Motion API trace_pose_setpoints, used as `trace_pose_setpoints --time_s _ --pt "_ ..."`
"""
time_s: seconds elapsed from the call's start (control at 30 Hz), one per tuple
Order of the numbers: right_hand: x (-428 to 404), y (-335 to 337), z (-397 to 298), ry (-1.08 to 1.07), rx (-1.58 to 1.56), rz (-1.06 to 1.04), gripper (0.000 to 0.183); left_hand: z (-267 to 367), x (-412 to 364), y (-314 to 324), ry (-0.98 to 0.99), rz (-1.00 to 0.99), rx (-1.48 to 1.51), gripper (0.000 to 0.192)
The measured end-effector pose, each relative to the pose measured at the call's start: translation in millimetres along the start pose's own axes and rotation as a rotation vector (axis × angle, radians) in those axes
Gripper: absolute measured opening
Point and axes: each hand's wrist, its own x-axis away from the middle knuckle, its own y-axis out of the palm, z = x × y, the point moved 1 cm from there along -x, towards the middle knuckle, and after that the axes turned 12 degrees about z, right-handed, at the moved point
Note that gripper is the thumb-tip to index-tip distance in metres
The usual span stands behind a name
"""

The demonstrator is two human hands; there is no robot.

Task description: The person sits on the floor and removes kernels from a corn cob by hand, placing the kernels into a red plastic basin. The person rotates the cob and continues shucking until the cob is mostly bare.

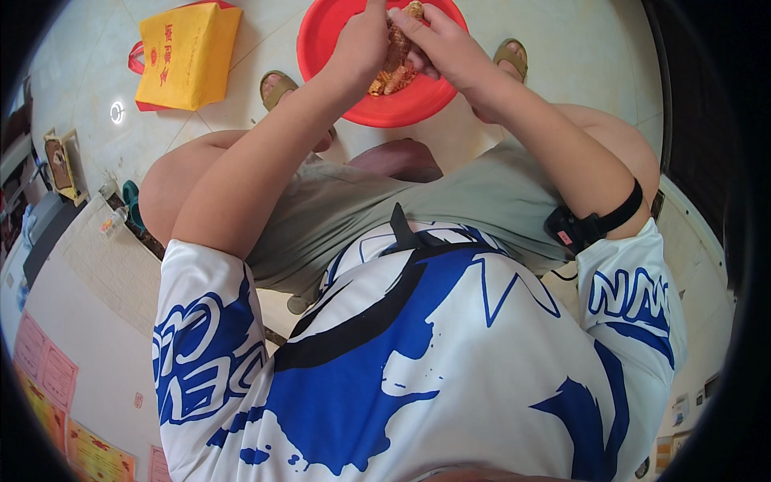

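Note:
A red plastic basin (415, 111) stands on the floor between the person's feet. In it lie bumpy, orange-brown pieces (394, 81) that look like dried corn cobs. My right hand (443, 45) closes its thumb and fingers around one long cob-like piece (397, 45) above the basin. My left hand (364, 36) is right beside that piece, on its left. The upper frame edge cuts off its fingers, and whether they grip the piece is hidden.
A yellow and red carrier bag (187, 60) bearing writing stands on the tiled floor, left of the basin. Sandaled feet (278, 89) flank the basin. A dark strap with a small box (569, 229) is on the right arm. Green footwear (131, 202) lies near the left wall.

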Motion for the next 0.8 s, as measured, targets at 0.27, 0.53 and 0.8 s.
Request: trace_pose_setpoints --time_s 0.27,0.53,0.8 --pt "-5.6 -6.8 -0.1 -0.182 -0.001 -0.025 0.031 -5.9 -8.9 2.6 0.019 0.174 -0.195 0.081" --pt "-7.9 -4.3 4.2 -0.123 -0.126 -0.143 0.030 -1.5 3.4 1.5 -0.101 0.044 -0.127 0.083" --pt "-11.8 -6.2 5.6 -0.130 0.011 0.067 0.032 -2.9 -5.1 1.8 -0.154 0.175 -0.100 0.079"
